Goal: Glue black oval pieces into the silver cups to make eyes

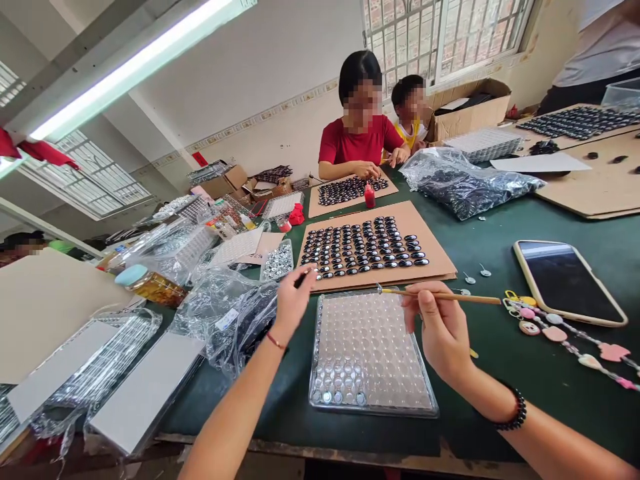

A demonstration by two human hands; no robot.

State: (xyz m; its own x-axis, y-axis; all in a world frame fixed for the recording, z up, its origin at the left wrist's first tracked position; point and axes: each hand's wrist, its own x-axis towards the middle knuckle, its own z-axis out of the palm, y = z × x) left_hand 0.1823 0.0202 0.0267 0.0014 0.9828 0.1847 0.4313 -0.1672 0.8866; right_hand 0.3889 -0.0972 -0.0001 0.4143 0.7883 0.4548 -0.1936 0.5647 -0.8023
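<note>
My left hand point(294, 297) is closed on a black oval piece point(303, 277), pinched at the near left corner of a cardboard sheet point(434, 267). Rows of glossy black oval pieces point(361, 250) lie on that sheet. Between the fingers of my right hand point(443, 327) is a thin wooden stick point(465, 297), held almost level, its tip pointing left. A small shiny bit clings to the tip; I cannot make out its kind. Below the stick lies a clear plastic tray point(385, 353) with round compartments, several at its near left holding silvery round pieces point(327, 397).
A small box of shiny bits point(277, 261) and a plastic bag point(210, 313) are at left. A phone point(570, 280) with a beaded strap point(557, 333) lies at right. A red bottle point(369, 195) stands behind the cardboard. Across the table, a person in red point(360, 143) handles black pieces.
</note>
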